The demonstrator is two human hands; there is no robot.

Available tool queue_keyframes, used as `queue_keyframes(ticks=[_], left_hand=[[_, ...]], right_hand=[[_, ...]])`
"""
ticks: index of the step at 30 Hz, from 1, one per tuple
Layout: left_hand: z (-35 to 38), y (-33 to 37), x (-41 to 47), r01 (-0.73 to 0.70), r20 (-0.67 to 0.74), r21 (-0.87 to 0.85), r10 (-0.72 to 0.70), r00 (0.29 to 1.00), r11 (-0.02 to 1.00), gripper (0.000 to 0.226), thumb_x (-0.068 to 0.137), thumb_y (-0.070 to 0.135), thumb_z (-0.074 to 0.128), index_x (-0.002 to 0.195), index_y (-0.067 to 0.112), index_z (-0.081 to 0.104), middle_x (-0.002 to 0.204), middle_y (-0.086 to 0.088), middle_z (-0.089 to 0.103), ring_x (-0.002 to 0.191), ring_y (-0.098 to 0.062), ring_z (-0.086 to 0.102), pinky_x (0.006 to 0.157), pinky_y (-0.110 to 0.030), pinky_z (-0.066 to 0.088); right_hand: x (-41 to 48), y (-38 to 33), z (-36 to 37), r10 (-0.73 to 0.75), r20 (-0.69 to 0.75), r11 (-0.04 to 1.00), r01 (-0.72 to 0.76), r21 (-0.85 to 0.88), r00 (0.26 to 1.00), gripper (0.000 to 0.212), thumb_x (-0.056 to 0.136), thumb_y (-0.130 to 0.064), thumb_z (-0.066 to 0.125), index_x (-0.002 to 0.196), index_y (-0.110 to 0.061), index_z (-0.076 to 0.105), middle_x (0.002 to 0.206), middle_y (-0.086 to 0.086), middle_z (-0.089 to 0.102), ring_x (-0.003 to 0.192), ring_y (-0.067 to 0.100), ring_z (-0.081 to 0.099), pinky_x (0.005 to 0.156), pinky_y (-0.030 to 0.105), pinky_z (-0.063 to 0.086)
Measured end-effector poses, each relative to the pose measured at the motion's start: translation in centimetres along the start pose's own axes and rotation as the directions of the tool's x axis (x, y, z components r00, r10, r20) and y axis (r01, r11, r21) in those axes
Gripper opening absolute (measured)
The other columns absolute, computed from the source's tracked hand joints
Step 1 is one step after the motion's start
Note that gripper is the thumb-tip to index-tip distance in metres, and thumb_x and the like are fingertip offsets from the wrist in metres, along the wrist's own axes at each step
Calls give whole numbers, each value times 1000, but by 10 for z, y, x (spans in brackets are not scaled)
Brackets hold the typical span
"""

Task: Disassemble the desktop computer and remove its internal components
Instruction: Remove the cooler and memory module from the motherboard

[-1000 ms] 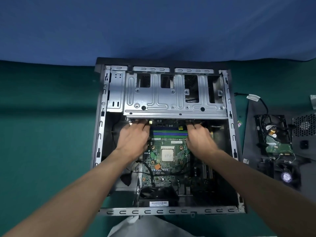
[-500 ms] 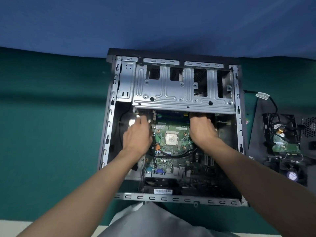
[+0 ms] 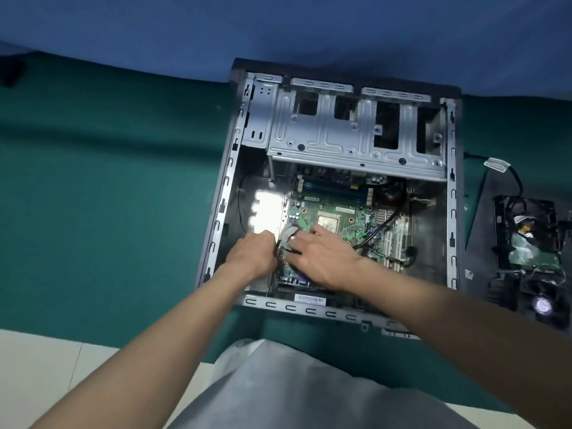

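Motherboard (image 3: 353, 227), one, under two hands: left hand (image 3: 255, 257), right hand (image 3: 323, 260)

Green cloth covers the surface (image 3: 108, 187). A blue backdrop (image 3: 278, 26) fills twelve o'clock. A small dark object (image 3: 10, 72) lies at ten o'clock, and pale floor (image 3: 46, 366) shows at seven o'clock.

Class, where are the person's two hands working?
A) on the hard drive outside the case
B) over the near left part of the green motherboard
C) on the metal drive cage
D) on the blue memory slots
B: the left hand and right hand meet over the near left corner of the motherboard.
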State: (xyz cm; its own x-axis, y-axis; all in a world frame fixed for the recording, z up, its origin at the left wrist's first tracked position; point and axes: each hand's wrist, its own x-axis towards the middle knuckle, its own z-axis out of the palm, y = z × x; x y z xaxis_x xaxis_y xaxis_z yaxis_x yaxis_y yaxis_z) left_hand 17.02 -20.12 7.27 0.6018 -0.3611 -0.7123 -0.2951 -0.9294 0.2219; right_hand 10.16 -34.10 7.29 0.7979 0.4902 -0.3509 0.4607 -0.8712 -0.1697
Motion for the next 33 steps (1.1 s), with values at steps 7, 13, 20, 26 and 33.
queue_keyframes(ticks=[7, 13, 20, 26, 33], left_hand=[[11, 2, 17, -47, 87, 231, 28, 996, 972, 18, 92, 35, 62, 93, 18, 56, 79, 3, 55, 63, -11, 47, 66, -32, 41], [15, 3, 24, -45, 111, 339, 8, 994, 940, 30, 84, 53, 65, 88, 24, 56, 71, 6, 51, 63, -12, 48, 64, -29, 36], [16, 6, 23, -33, 142, 382, -23, 990, 924, 31, 84, 56, 64, 93, 27, 58, 71, 7, 50, 75, -15, 52, 68, -30, 36], [15, 8, 18, -43, 130, 400, -10, 992, 916, 34, 84, 57, 63, 101, 28, 59, 74, 7, 50, 81, -16, 55, 70, -29, 37], [12, 2, 17, -117, 97, 397, 85, 992, 910, 47, 78, 63, 66, 109, 28, 59, 92, 6, 58, 85, -17, 55, 74, -30, 41]], right_hand=[[9, -2, -5, 111, 87, 990, -103, -99, 990, 32, 93, -30, 50, 63, -17, 54, 74, -2, 62, 87, 16, 42, 88, 39, 23], [7, -11, -9, 223, 222, 962, -251, 107, 949, 41, 99, -23, 39, 58, -18, 46, 53, -2, 41, 59, 12, 40, 96, 39, 22], [5, -20, -19, 334, 192, 940, -340, -2, 923, 31, 87, -16, 47, 56, -17, 46, 58, 0, 47, 65, 17, 44, 95, 41, 30], [-1, -15, -18, 241, 198, 958, -265, 109, 950, 35, 93, -21, 45, 59, -16, 50, 61, 1, 45, 72, 16, 45, 96, 39, 26], [-11, -1, -44, 373, -14, 901, -359, 245, 928, 40, 101, -39, 34, 74, -17, 54, 70, -2, 55, 59, 12, 48, 59, 28, 46]])
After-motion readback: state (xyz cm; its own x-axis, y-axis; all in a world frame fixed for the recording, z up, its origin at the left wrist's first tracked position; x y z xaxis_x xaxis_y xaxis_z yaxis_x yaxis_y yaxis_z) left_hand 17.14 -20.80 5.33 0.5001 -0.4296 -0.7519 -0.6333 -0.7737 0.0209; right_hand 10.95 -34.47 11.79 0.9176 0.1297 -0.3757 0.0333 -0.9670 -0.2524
